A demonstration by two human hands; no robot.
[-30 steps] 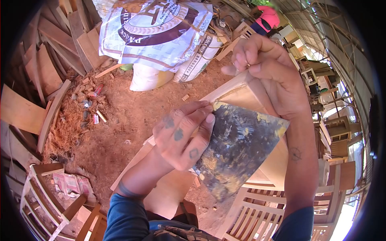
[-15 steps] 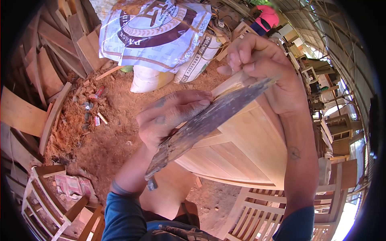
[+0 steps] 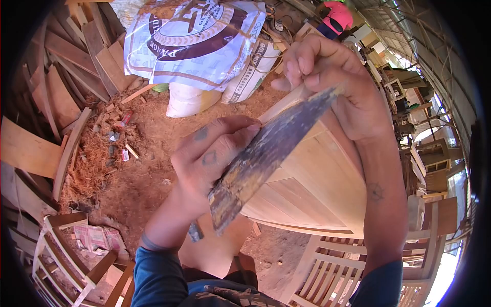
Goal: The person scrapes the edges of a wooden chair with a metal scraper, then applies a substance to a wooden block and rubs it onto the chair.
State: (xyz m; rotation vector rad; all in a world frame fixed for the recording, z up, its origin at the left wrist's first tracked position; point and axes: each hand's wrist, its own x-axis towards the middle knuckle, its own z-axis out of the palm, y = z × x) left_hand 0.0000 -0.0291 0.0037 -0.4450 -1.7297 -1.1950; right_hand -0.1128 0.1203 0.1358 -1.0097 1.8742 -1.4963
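Tilted edge-on now, scraper (image 3: 268, 153) lies against wooden panel (image 3: 317, 189); left hand (image 3: 209, 161) grip holds scraper, right hand (image 3: 335, 82) grip pinches panel's far corner.

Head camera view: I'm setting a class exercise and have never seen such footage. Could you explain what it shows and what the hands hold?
There is no machine here. A person wears a camera on the head, and it looks down at their own bare hands. The left hand holds a wide stained scraper over a wooden panel, whose top corner the right hand grips. Below is a red dirt floor with printed sacks, wood offcuts and slatted chair frames.
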